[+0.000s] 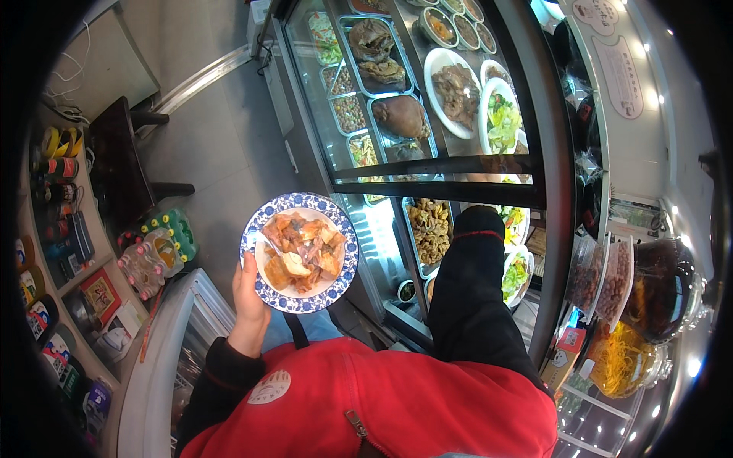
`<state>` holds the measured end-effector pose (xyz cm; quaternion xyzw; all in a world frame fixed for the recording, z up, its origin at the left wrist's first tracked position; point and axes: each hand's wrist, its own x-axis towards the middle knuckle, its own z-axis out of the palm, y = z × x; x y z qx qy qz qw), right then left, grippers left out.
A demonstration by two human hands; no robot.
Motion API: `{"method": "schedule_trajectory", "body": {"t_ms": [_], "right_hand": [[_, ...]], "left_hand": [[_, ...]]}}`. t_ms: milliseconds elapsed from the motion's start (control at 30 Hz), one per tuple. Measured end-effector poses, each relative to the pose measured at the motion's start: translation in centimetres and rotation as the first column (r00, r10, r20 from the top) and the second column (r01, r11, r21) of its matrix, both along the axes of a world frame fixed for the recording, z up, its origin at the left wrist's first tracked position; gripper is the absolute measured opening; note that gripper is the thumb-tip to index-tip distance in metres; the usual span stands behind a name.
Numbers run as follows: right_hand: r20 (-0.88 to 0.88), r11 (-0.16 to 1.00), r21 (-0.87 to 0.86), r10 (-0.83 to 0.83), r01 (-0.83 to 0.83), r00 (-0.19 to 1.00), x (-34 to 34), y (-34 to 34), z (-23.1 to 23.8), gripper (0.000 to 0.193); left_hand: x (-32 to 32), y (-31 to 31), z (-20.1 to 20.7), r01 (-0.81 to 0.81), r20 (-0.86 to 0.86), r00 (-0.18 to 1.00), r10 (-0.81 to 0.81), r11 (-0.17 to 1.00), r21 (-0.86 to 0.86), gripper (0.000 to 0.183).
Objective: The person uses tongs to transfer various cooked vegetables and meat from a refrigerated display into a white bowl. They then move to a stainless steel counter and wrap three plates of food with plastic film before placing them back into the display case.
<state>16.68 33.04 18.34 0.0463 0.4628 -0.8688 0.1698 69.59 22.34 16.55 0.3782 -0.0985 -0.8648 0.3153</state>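
Observation:
My left hand [248, 298] grips the near-left rim of a round blue-and-white patterned plate [347, 229]. A pile of chunky, saucy brown and orange food [301, 248] with pale yellow pieces lies on it. Some slim, pale thing shows at the food's left edge; I cannot make out what it is. My right arm, in a black sleeve [477, 290], reaches into the glass food display case [374, 186]. Past its red-trimmed cuff the right hand is hidden. Close to that sleeve are a metal tray of brown food pieces [429, 233] and a dish of green salad [516, 276].
Behind the glass stand trays with large cooked meats [401, 116] and an oval white plate of meat [454, 88]. Large jars [622, 359] line the right side. Left are a dark stool [118, 164], bundled bottles [156, 256], shelves [95, 267] and a white chest freezer [172, 328].

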Motion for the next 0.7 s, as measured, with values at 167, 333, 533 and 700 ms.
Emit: {"method": "schedule_trajectory", "body": {"t_ms": [167, 333, 533, 700], "right_hand": [[-0.015, 1.0, -0.011, 0.008, -0.008, 1.0, -0.8, 0.0, 0.6, 0.032], [-0.028, 0.998, -0.036, 0.041, -0.042, 0.999, -1.3, 0.6, 1.4, 0.032], [-0.079, 0.926, -0.188, 0.318, -0.328, 0.945, 0.5, 1.8, 4.5, 0.033], [0.031, 0.986, 0.049, -0.161, 0.16, 0.986, 7.5, 5.5, 8.1, 0.02]], "left_hand": [[-0.1, -0.1, 0.0, 0.012, 0.015, 1.0, -0.012, 1.0, -0.01, 0.044], [-0.3, -0.1, 0.0, 0.015, 0.007, 1.0, -0.015, 0.999, -0.041, 0.044], [-1.0, -0.3, 0.6, 0.039, -0.009, 0.999, -0.039, 0.998, -0.055, 0.047], [-1.7, 0.4, 1.0, 0.094, -0.022, 0.995, -0.096, 0.993, -0.07, 0.049]]}}
